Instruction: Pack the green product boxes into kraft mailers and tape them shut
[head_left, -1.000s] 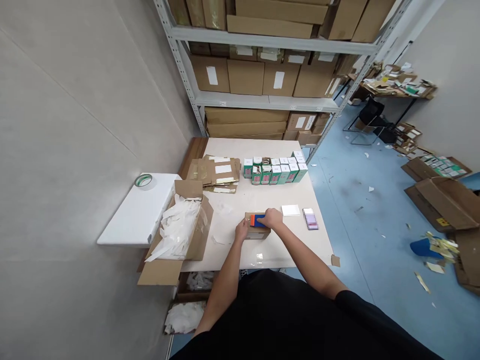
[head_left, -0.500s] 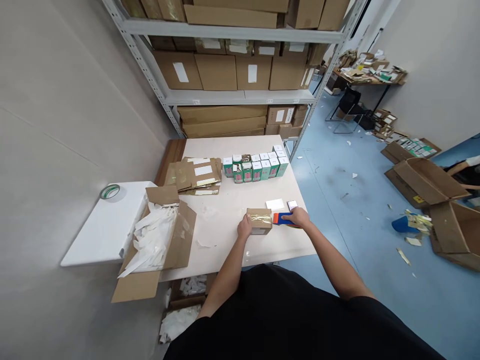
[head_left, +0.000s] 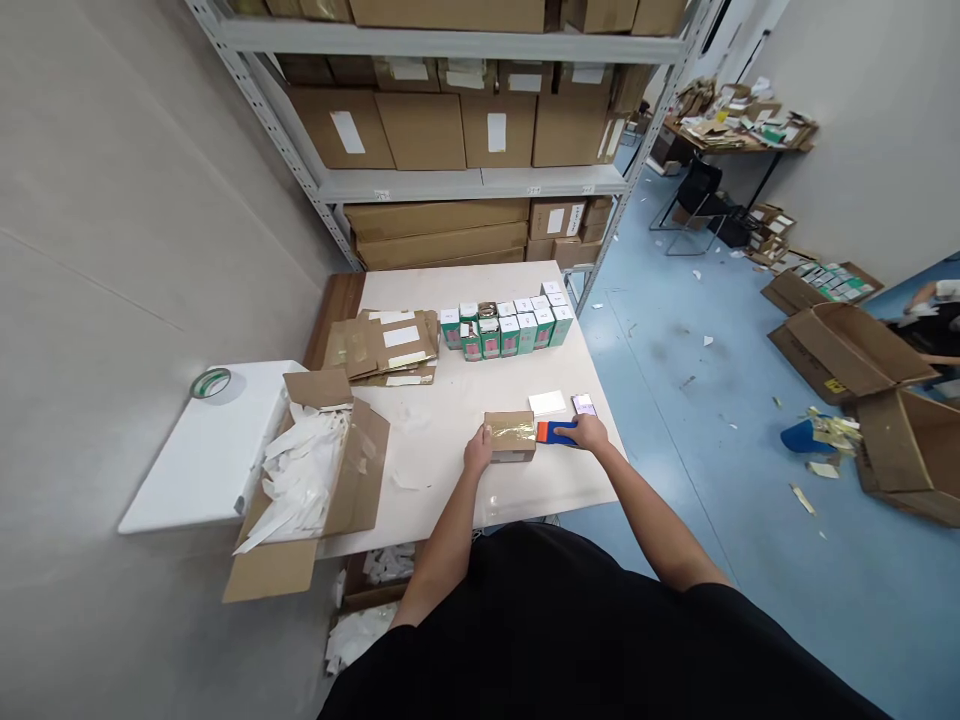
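Note:
A small brown cardboard box (head_left: 511, 432) with shiny clear tape across its top sits on the table in front of me. My left hand (head_left: 478, 450) is closed around the box's left end. At the opposite end, my right hand (head_left: 589, 433) grips a blue tape dispenser (head_left: 559, 433), whose orange front points at the box's right side. A white card (head_left: 547, 403) lies just behind the dispenser, and a phone-like flat item (head_left: 583, 404) is beyond my right hand.
Rows of green-and-white boxes (head_left: 509, 333) stand at the table's back, beside flattened cardboard (head_left: 394, 345). An open carton (head_left: 367, 480) of white wrapping is at left, near a tape roll (head_left: 211, 383). Shelving (head_left: 480, 185) rises behind. A person (head_left: 930, 320) is at far right.
The box and both hands appear slightly farther left and up in view, partly because the camera shifted. The dispenser stays by the box's right end and is turned a little.

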